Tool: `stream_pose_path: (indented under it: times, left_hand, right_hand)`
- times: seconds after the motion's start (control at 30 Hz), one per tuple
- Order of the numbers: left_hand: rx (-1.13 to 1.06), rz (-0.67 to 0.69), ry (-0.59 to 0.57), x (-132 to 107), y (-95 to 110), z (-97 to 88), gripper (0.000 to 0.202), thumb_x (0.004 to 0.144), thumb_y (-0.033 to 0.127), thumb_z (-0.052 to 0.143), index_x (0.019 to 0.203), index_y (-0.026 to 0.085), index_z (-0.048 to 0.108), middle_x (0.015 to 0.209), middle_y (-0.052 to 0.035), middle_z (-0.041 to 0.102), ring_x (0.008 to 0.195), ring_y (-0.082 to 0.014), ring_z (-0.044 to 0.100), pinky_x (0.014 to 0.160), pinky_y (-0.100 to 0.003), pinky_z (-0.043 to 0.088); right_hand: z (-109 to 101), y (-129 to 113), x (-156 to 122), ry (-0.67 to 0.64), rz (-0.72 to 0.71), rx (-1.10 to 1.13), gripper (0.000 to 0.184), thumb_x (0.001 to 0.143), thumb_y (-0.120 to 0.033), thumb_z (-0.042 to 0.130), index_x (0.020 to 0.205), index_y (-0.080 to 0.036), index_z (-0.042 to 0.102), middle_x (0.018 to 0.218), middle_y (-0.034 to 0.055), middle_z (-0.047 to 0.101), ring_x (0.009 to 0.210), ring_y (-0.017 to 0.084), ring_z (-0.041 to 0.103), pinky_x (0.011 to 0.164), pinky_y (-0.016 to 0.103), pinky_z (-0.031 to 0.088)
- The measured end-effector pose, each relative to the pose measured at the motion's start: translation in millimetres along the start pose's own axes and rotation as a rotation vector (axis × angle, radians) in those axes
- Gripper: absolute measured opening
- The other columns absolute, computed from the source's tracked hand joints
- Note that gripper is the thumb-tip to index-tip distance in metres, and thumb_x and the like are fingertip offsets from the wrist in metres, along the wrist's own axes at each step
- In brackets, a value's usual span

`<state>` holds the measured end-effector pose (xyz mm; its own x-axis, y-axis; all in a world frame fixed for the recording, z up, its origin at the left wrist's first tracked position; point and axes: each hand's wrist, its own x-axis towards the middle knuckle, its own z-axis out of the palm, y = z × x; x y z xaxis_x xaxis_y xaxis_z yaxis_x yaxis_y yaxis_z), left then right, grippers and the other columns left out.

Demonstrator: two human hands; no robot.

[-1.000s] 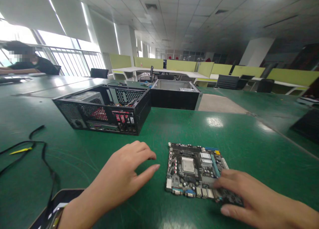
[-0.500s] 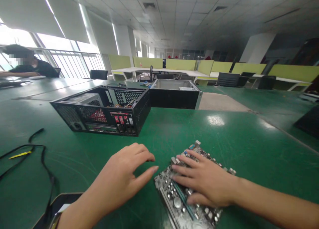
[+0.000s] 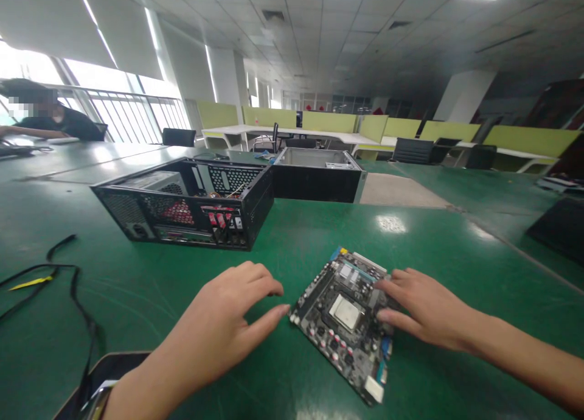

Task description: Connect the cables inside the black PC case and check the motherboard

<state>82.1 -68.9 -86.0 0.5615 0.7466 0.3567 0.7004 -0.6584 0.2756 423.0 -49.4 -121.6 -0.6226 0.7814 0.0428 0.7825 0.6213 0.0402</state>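
Note:
A motherboard (image 3: 319,341) lies on the green table, its pale square processor (image 3: 345,313) facing up in the middle. My right hand (image 3: 417,310) is at the board's right edge, thumb and fingers closed around the parts there; the exact contact is partly hidden. My left hand (image 3: 237,313) hovers to the left of the board, thumb and fingers apart with nothing between them. Its thumb tip is close to the board's left corner; whether they touch I cannot tell.
Beyond my left hand stands an open black computer case (image 3: 182,210) with parts inside. Another case (image 3: 314,179) sits behind it. A black cable (image 3: 75,286) with a yellow tag lies at left. A person (image 3: 50,115) sits at the far left.
The motherboard has turned on the table and its processor now shows. My right hand has moved from lying flat on it to its right edge. My left hand has hardly moved.

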Motion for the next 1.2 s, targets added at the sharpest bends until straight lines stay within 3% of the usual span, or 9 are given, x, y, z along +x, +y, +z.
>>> stream_pose_path:
  times: [0.1,0.2,0.33,0.43,0.57,0.77,0.87,1.2]
  left_hand:
    - [-0.005,-0.001,-0.001,0,0,-1.1,0.010,0.091,0.029,0.054,0.093,0.021,0.059,0.091,-0.0024,0.058,0.086,-0.0204,0.053,0.074,-0.034,0.042]
    - [-0.005,0.001,0.001,0,0,-0.8,0.009,0.090,0.028,0.055,0.093,0.021,0.059,0.091,-0.0022,0.058,0.086,-0.0203,0.053,0.075,-0.034,0.042]
    - [-0.007,-0.003,0.001,-1,1,-0.7,0.008,0.089,0.027,0.055,0.093,0.021,0.059,0.090,-0.0019,0.058,0.086,-0.0203,0.053,0.074,-0.035,0.042]
    - [-0.006,-0.004,0.000,-1,1,-1.4,0.008,0.090,0.027,0.055,0.093,0.021,0.058,0.090,-0.0020,0.058,0.085,-0.0204,0.053,0.074,-0.035,0.042]
    - [-0.006,-0.015,0.005,-2,-1,-2.7,0.007,0.089,0.026,0.056,0.093,0.021,0.059,0.090,-0.0018,0.058,0.085,-0.0204,0.053,0.074,-0.034,0.042]
    - [-0.002,-0.032,0.016,-2,-6,-4.9,0.008,0.089,0.027,0.056,0.092,0.021,0.059,0.090,-0.0029,0.059,0.085,-0.0206,0.053,0.074,-0.034,0.042]
    - [-0.002,-0.037,0.014,-2,-7,-4.9,0.008,0.089,0.028,0.056,0.091,0.021,0.059,0.089,-0.0029,0.059,0.085,-0.0204,0.053,0.074,-0.034,0.041]
    - [0.001,-0.042,0.007,0,-9,-1.3,0.007,0.089,0.027,0.056,0.091,0.020,0.059,0.089,-0.0023,0.059,0.084,-0.0201,0.053,0.073,-0.034,0.042]
  right_hand:
    - [-8,-15,-32,0.060,-0.142,0.147,0.041,0.090,-0.047,0.047,0.122,-0.023,0.055,0.104,0.0076,0.067,0.091,0.023,0.060,0.081,0.040,0.045]
    - [-17,-34,-41,0.036,-0.365,0.240,0.049,0.087,-0.046,0.053,0.131,-0.024,0.050,0.119,0.0055,0.064,0.106,0.024,0.058,0.092,0.038,0.044]
    - [-14,-50,-14,-0.103,-0.579,0.282,0.052,0.091,-0.045,0.046,0.137,-0.019,0.045,0.133,0.0059,0.054,0.126,0.025,0.045,0.108,0.044,0.031]
    - [-2,-51,15,-0.147,-0.656,0.276,0.055,0.092,-0.047,0.042,0.138,-0.016,0.043,0.140,0.0064,0.047,0.134,0.028,0.032,0.111,0.051,0.021]
    - [9,-44,37,-0.127,-0.703,0.215,0.056,0.093,-0.048,0.038,0.139,-0.016,0.042,0.144,0.0056,0.041,0.136,0.029,0.028,0.111,0.051,0.020]
    - [12,-35,36,-0.018,-0.701,0.170,0.053,0.092,-0.048,0.040,0.134,-0.016,0.048,0.140,0.0059,0.047,0.130,0.028,0.037,0.107,0.047,0.027]
    - [8,-34,37,-0.078,-0.700,0.138,0.054,0.093,-0.047,0.039,0.138,-0.018,0.043,0.145,0.0059,0.039,0.132,0.027,0.035,0.106,0.047,0.028]
    - [18,-33,60,-0.055,-0.659,0.154,0.059,0.094,-0.053,0.035,0.144,-0.021,0.034,0.144,0.0038,0.040,0.135,0.028,0.030,0.112,0.052,0.015]
